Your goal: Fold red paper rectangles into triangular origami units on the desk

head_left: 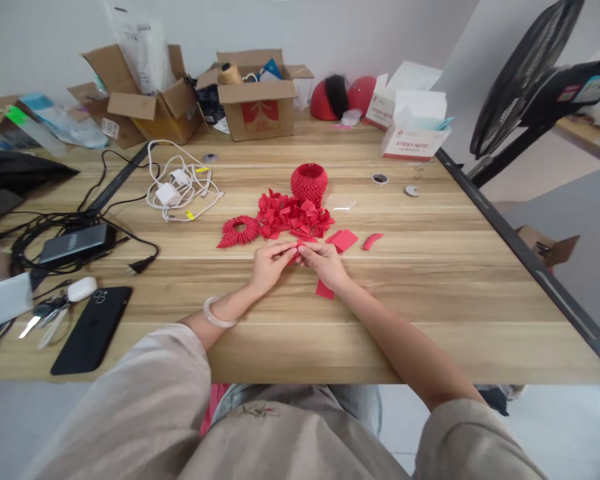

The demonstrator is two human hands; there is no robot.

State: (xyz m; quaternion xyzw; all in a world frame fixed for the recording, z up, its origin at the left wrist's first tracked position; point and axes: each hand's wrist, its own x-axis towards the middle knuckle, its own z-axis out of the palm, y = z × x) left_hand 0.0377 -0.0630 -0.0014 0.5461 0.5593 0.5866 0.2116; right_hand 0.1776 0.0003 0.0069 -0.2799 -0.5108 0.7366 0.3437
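My left hand [271,265] and my right hand [325,262] meet at the middle of the wooden table, fingers pinched on a small red paper piece [295,256] between them. Just beyond lies a heap of folded red paper pieces [294,215], with a round red paper vase [309,181] behind it. A red ring of folded pieces [239,231] is at the left of the heap. Flat red paper sheets [344,240] lie beyond my right hand, and another red sheet [325,289] is partly under its wrist. A short curved red strip [373,241] lies farther right.
White cables [180,188], a black power adapter [78,245] and a black phone [91,330] lie at the left. Cardboard boxes [257,110] and a sticky note box [414,133] stand at the back. A tape roll [380,179] lies at back right, near a fan [523,73].
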